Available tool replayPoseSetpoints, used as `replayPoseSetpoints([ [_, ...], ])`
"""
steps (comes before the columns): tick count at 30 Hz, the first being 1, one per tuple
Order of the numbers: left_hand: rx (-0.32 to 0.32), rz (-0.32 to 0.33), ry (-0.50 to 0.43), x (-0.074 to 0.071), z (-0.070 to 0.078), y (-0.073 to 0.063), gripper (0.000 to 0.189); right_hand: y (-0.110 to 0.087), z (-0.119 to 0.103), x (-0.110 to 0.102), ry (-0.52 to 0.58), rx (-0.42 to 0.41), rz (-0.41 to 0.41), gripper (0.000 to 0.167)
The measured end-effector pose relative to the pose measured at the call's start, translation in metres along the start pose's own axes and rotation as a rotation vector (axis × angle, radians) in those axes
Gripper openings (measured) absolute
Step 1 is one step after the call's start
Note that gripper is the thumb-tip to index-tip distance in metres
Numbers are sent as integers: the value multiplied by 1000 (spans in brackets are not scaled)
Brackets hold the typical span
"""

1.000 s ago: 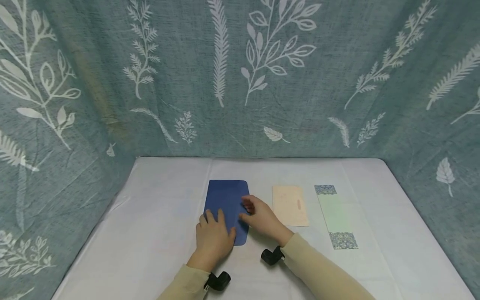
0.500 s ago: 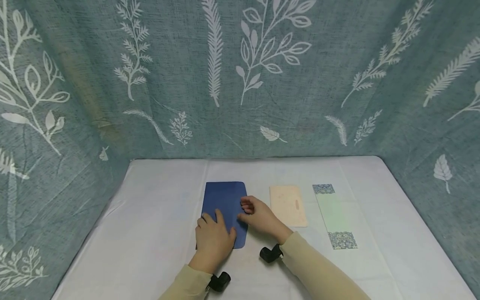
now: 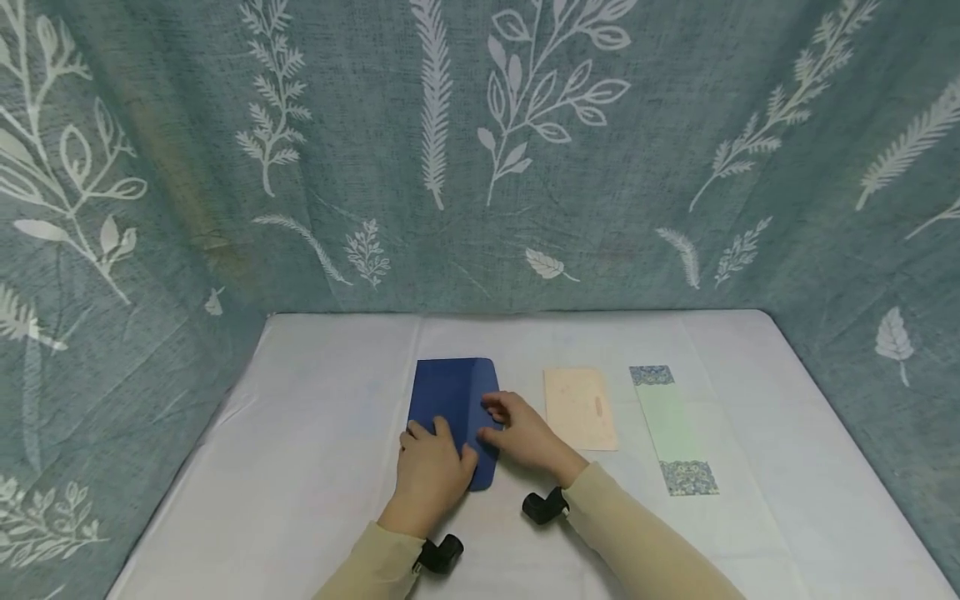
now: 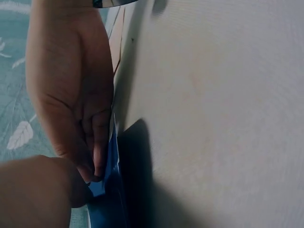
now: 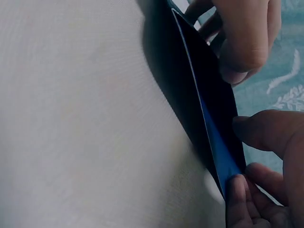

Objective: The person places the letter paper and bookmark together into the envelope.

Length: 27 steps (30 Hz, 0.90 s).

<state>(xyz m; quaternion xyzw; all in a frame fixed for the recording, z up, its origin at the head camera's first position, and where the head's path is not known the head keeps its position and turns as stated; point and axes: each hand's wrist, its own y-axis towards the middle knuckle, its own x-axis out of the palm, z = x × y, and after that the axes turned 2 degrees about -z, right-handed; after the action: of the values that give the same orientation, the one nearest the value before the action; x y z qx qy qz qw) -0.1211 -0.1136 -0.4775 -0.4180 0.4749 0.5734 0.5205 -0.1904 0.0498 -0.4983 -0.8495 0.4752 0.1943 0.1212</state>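
Note:
A dark blue envelope lies on the white cloth, its round-cornered flap along the right side raised a little at a fold line. My left hand rests on the envelope's near left part with fingers spread. At the right edge my right hand has curled fingers and pinches the flap. In the right wrist view a dark gap shows between two layers of the envelope, with my right thumb and fingers at its edge. The flap appears edge-on in the left wrist view.
A cream card lies flat to the right of the envelope. Farther right is a long pale green card with patterned ends. A leaf-print curtain hangs behind and beside the white-covered table.
The envelope looked flat before; now its right strip is lifted along a fold line at my right hand. Both hands have stayed nearly in place, and the head view has shifted slightly.

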Motion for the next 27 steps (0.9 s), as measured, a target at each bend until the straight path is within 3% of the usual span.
replayPoseSetpoints([
  [10,-51,-135,-136,-8,-5,-2,64,-2,-7,2,-108,-11,-33,50],
  [27,-37,-85,-188,-11,-9,-8,60,13,-14,8,-203,33,27,44],
])
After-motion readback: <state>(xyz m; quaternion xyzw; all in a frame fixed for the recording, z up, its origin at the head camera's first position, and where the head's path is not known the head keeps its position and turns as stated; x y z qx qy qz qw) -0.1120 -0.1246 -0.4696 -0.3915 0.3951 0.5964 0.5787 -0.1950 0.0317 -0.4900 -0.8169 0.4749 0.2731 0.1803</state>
